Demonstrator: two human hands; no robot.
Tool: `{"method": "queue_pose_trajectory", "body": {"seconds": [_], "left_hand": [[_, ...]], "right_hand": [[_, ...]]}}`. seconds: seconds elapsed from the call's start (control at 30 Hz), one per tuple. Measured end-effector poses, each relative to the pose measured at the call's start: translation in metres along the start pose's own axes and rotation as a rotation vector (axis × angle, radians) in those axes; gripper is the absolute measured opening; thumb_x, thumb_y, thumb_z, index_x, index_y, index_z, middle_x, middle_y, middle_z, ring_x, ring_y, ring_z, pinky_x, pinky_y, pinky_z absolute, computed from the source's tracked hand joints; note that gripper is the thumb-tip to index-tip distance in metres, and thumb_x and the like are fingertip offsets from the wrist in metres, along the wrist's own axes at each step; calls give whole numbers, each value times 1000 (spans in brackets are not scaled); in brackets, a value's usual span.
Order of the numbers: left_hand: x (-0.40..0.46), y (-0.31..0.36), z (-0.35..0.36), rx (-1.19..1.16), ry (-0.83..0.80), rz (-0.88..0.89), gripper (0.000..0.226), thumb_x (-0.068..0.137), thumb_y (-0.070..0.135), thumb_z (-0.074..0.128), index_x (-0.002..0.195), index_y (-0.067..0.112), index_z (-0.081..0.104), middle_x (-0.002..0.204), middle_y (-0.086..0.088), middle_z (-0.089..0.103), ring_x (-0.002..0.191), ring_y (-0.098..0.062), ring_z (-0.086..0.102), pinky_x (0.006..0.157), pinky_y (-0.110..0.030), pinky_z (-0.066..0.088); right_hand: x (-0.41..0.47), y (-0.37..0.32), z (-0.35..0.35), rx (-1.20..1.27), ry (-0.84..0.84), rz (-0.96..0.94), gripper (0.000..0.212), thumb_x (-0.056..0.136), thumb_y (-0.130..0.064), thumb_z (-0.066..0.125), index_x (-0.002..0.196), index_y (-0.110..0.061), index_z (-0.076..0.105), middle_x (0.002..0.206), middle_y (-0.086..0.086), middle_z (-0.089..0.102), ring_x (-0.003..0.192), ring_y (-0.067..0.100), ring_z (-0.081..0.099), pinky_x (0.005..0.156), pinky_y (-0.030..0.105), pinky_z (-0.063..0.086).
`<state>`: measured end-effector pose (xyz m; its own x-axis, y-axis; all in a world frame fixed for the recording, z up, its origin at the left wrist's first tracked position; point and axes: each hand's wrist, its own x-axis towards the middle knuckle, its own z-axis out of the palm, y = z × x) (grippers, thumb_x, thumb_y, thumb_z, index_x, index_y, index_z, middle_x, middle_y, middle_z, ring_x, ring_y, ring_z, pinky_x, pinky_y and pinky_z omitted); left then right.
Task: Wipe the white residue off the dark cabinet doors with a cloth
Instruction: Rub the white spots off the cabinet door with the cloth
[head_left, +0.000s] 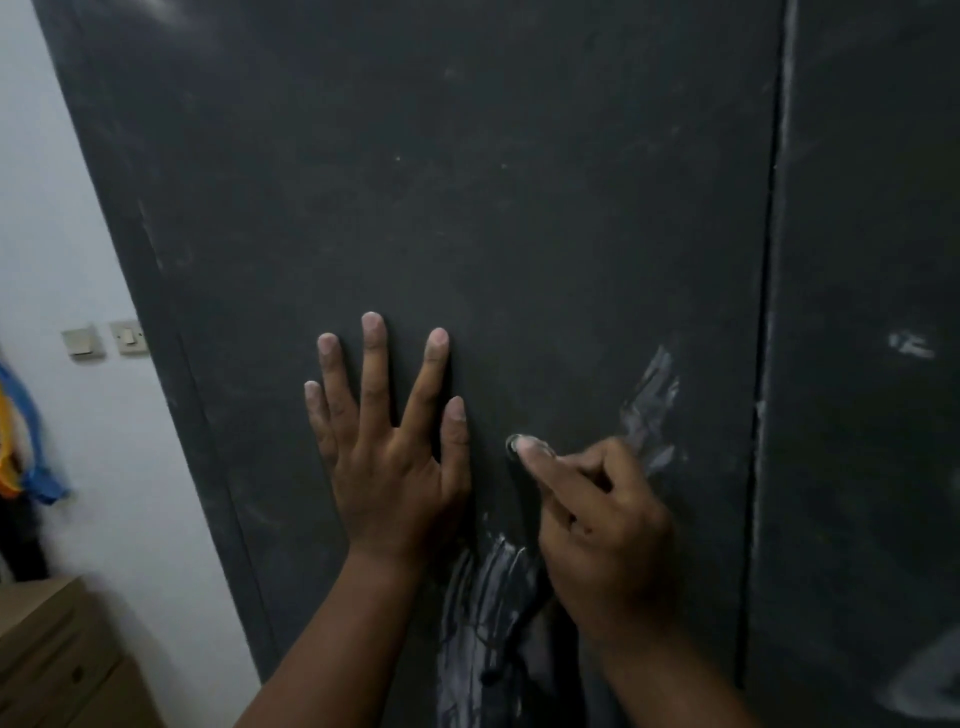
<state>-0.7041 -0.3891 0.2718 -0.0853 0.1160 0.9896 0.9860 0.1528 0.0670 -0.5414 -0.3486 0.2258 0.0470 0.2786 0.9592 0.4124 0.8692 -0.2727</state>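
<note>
Head view: no readable brand, label or writing anywhere. Left hand (387, 441) flat against the dark cabinet door (467, 182), fingers straight and spread, thumb up beside the forefinger, holding nothing. Right hand (597, 525) just beside it, apart from it, forefinger stretched out with its tip on a small round metal lock (514, 446) set in the door, remaining fingers curled; hard to tell whether anything lies under that palm. Below the right wrist, hanging against the door, a dark cloth (498, 623) streaked with white, its hold hidden. White residue (652, 400) smeared on the door just above and right of the right hand, more in fainter streaks near the door's left edge. Vertical seam (774, 260) at right, chalky along its length, parting this door from a second dark door (872, 208) with white marks of its own. Open door surface above both hands. Left of the cabinet, a pale wall (78, 234) bearing two switch plates (104, 339), a wooden drawer unit (52, 660) below, blue and orange fabric (26, 441) at the frame edge.
</note>
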Motion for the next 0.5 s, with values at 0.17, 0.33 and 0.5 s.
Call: {"method": "queue_pose_trajectory", "body": {"seconds": [0.17,0.33,0.5], "left_hand": [[-2,2,2,4,15,-2,54,104,41,53,156,29,46,171,-13,25,159,-42,11,127,-61,11],[0,17,6,6,19,-1,55,104,41,53,157,30,44,171,-13,23,159,-41,11,127,-60,9],[-2,18,10,19,26,19,55,104,44,51,157,31,45,171,-11,24,159,-39,12,127,-59,11]], "right_hand": [[31,20,-24,-11,142,74,23,97,-19,69,110,-34,79,80,-6,53,61,17,52,50,37,46],[68,2,-5,33,201,42,19,96,-19,75,111,-28,80,80,-3,51,63,15,50,52,34,48],[6,29,-17,-8,-15,-76,32,93,-13,74,119,-31,77,86,-6,53,64,16,53,52,34,49]]}}
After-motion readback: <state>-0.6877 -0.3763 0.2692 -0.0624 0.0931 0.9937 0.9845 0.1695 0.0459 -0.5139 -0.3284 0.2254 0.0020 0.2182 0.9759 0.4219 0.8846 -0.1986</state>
